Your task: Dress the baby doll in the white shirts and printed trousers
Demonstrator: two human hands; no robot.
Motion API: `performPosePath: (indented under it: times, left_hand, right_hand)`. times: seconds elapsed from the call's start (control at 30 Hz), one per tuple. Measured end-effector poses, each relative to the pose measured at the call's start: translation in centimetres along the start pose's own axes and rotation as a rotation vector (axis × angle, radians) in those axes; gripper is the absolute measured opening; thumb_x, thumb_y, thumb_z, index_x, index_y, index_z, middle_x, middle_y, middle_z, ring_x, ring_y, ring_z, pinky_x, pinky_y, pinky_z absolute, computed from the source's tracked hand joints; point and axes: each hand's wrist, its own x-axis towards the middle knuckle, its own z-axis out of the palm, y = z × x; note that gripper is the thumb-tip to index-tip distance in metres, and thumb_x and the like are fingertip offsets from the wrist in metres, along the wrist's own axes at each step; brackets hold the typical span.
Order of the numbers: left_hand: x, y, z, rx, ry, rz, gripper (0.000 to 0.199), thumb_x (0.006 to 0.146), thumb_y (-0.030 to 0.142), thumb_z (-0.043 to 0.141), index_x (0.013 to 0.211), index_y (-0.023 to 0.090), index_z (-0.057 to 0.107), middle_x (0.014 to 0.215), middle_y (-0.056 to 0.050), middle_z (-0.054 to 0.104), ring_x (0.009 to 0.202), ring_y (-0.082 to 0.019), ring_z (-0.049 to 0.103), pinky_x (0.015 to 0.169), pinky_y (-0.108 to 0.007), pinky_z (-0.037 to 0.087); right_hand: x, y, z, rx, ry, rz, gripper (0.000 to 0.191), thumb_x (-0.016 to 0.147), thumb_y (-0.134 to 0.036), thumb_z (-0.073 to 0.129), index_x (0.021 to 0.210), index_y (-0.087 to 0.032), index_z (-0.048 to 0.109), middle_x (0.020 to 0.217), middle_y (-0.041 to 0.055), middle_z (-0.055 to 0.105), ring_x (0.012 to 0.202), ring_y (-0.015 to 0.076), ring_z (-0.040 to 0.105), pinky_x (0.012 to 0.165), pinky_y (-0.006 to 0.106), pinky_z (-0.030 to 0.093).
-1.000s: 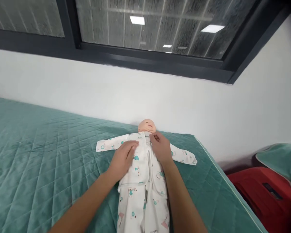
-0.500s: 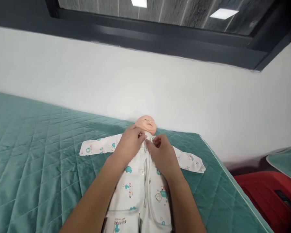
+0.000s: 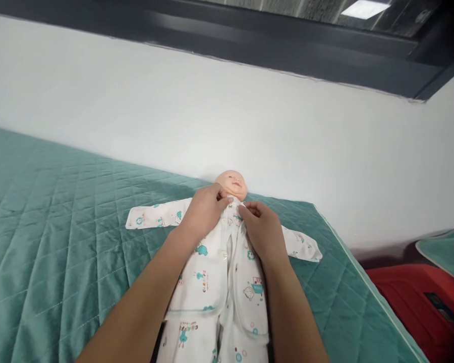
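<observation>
In the head view, a doll with a smooth, pale pink head [image 3: 231, 184] lay on its back on a teal quilted cover [image 3: 79, 242], its crown close to the white wall [image 3: 287, 141]. It wore a long-sleeved white cloth jacket with green printed figures [image 3: 200, 277] over matching white printed trousers [image 3: 189, 338], which ran out at the lower border. The jacket's sleeves reached out to either side. Its front edges were parted below the chest, leaving a narrow slit between them, with a pale round button [image 3: 224, 255] on the left edge.

The bare left hand [image 3: 203, 212] was narrowed, thumb and forefinger pinching the jacket's collar just below the doll's chin. The bare right hand [image 3: 264, 229] was likewise narrowed on the collar's other side, with a small gap between the two.

Beyond the left sleeve, the cover stretched broadly away. On the right, the sleeve's cuff came near the cover's piped edge, leaving only a slim strip. Past that edge sat a red, hard-looking object [image 3: 412, 287], partly under a teal cloth flap [image 3: 446, 252]. A dark window frame [image 3: 249, 40] crossed the wall above.
</observation>
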Motion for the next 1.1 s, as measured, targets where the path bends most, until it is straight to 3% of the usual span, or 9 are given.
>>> performPosePath:
  times: [0.17, 0.33, 0.4, 0.6, 0.8, 0.87, 1.0, 1.1]
  left_hand:
    - [0.2, -0.1, -0.4, -0.134, -0.02, -0.054, 0.017, 0.084, 0.03, 0.061, 0.072, 0.018, 0.059, 0.073, 0.001, 0.066, 0.069, -0.014, 0.057, 0.067, -0.027, 0.041]
    - [0.3, 0.3, -0.2, -0.377, -0.028, -0.085, 0.016, 0.084, 0.033, 0.06, 0.078, 0.018, 0.058, 0.066, 0.002, 0.063, 0.059, -0.011, 0.054, 0.061, -0.026, 0.041]
    - [0.2, 0.5, 0.0, -0.378, -0.007, -0.072, 0.013, 0.085, 0.031, 0.059, 0.079, 0.018, 0.058, 0.067, 0.002, 0.063, 0.059, -0.011, 0.056, 0.062, -0.026, 0.043]
    - [-0.2, 0.9, 0.4, -0.19, -0.023, -0.014, 0.011, 0.086, 0.022, 0.054, 0.077, 0.019, 0.06, 0.073, 0.001, 0.065, 0.065, -0.012, 0.055, 0.063, -0.026, 0.041]
    - [-0.2, 0.7, 0.2, -0.14, -0.015, -0.028, 0.014, 0.086, 0.023, 0.054, 0.076, 0.019, 0.061, 0.077, 0.001, 0.067, 0.071, -0.013, 0.057, 0.068, -0.026, 0.041]
    - [-0.2, 0.7, 0.2, -0.133, -0.016, -0.026, 0.014, 0.086, 0.024, 0.055, 0.076, 0.019, 0.062, 0.079, 0.001, 0.068, 0.073, -0.013, 0.059, 0.07, -0.026, 0.042]
    - [-0.3, 0.5, 0.3, -0.158, -0.005, -0.014, 0.013, 0.086, 0.027, 0.056, 0.078, 0.019, 0.063, 0.082, 0.001, 0.07, 0.076, -0.014, 0.061, 0.07, -0.026, 0.043]
    - [-0.4, 0.5, 0.3, -0.175, -0.005, -0.03, 0.012, 0.085, 0.026, 0.057, 0.078, 0.019, 0.064, 0.083, 0.0, 0.07, 0.077, -0.015, 0.062, 0.071, -0.027, 0.044]
  right_hand:
    - [0.6, 0.9, -0.8, 0.288, -0.148, 0.029, 0.028, 0.076, -0.047, 0.067, 0.088, -0.021, 0.072, 0.082, 0.0012, 0.073, 0.075, 0.0205, 0.062, 0.068, 0.031, 0.044]
    - [0.5, 1.1, -0.3, 0.449, -0.133, -0.056, 0.03, 0.077, -0.046, 0.07, 0.095, -0.022, 0.073, 0.095, 0.0035, 0.075, 0.085, 0.0219, 0.066, 0.075, 0.033, 0.048]
    - [0.4, 1.0, 0.1, 0.472, -0.121, -0.111, 0.029, 0.079, -0.045, 0.069, 0.096, -0.022, 0.073, 0.096, 0.0041, 0.075, 0.088, 0.022, 0.066, 0.078, 0.033, 0.049]
    - [0.5, 0.9, 0.9, 0.428, -0.13, -0.199, 0.022, 0.08, -0.039, 0.07, 0.093, -0.021, 0.071, 0.09, 0.0026, 0.072, 0.085, 0.0188, 0.065, 0.078, 0.031, 0.048]
    - [0.3, 1.0, 0.9, 0.334, -0.14, -0.159, 0.027, 0.081, -0.043, 0.067, 0.101, -0.025, 0.067, 0.073, -0.0037, 0.06, 0.062, 0.0134, 0.051, 0.061, 0.028, 0.041]
    - [0.2, 0.9, 0.8, 0.284, -0.124, -0.191, 0.026, 0.083, -0.043, 0.064, 0.101, -0.025, 0.068, 0.079, -0.0021, 0.061, 0.066, 0.0144, 0.052, 0.065, 0.03, 0.042]
    - [0.4, 0.9, 0.7, 0.239, -0.073, -0.341, 0.025, 0.089, -0.037, 0.054, 0.102, -0.024, 0.07, 0.104, 0.0034, 0.065, 0.095, 0.0197, 0.057, 0.089, 0.035, 0.043]
    - [0.8, 1.3, 0.8, 0.211, -0.076, -0.376, 0.023, 0.088, -0.032, 0.053, 0.103, -0.024, 0.069, 0.108, 0.0042, 0.063, 0.095, 0.0191, 0.057, 0.09, 0.036, 0.044]
